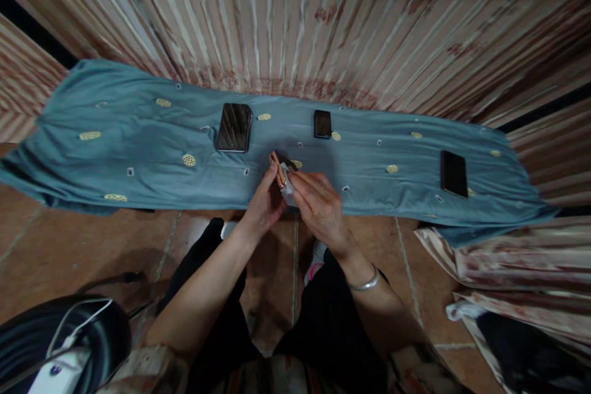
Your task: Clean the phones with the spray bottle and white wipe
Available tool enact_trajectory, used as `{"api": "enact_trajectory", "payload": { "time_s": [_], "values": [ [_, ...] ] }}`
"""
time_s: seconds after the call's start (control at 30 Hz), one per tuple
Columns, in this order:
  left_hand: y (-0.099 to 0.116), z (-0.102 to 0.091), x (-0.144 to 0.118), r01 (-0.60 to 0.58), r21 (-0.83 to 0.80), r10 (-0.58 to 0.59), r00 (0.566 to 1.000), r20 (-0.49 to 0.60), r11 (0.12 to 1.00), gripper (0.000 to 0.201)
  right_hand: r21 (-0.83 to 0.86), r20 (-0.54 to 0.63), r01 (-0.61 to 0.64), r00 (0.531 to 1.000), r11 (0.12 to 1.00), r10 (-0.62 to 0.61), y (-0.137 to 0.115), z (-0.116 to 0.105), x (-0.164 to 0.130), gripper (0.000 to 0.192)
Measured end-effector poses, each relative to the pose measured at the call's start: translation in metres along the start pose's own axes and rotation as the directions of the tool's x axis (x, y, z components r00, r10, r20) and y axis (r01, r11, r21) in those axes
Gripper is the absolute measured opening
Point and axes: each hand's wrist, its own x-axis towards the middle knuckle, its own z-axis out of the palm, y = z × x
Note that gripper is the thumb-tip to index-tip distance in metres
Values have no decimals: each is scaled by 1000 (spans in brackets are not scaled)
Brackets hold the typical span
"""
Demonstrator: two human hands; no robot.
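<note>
Held device (277, 170) in the left-hand fingers (267, 180); on the cloth (369, 189), first device (234, 127) beyond and left of them, second device (322, 124) beyond and right, third device (454, 173) far right, roughly level; curtain (277, 24) behind cloth, floor (372, 237) nearer

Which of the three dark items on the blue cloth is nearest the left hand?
The leftmost dark item, just beyond the left hand; the middle item and rightmost item lie farther off, rightward.

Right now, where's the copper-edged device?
The device is near the centre of the head view, held in the left hand, with the right hand close on its right.
</note>
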Motion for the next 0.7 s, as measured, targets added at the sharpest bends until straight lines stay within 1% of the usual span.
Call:
{"api": "enact_trajectory", "payload": {
  "time_s": [0.17, 0.37, 0.47, 0.57, 0.7],
  "values": [
    [1, -2, 1, 14, 2, -14, 1000, 3, 1000, 25, 8, 12, -9, 1000, 1000, 9, 3, -1, -1, 38],
    [11, 2, -2, 38, 25, -38, 999, 11, 999, 29, -8, -8, -35, 999, 999, 35, 13, 0, -3, 36],
    [14, 3, -4, 49, 31, -49, 999, 2, 998, 31, 7, -10, -16, 1000, 1000, 16, 16, -1, -3, 35],
    [12, 2, -4, 48, 38, -48, 999, 11, 998, 31, -10, -27, 9, 1000, 1000, -9, 15, 0, -3, 35],
    [6, 1, -2, 9, 28, -9, 1000, 13, 1000, 26, -7, -35, 12, 999, 1000, -12, 10, 2, -3, 35]
  ]
}}
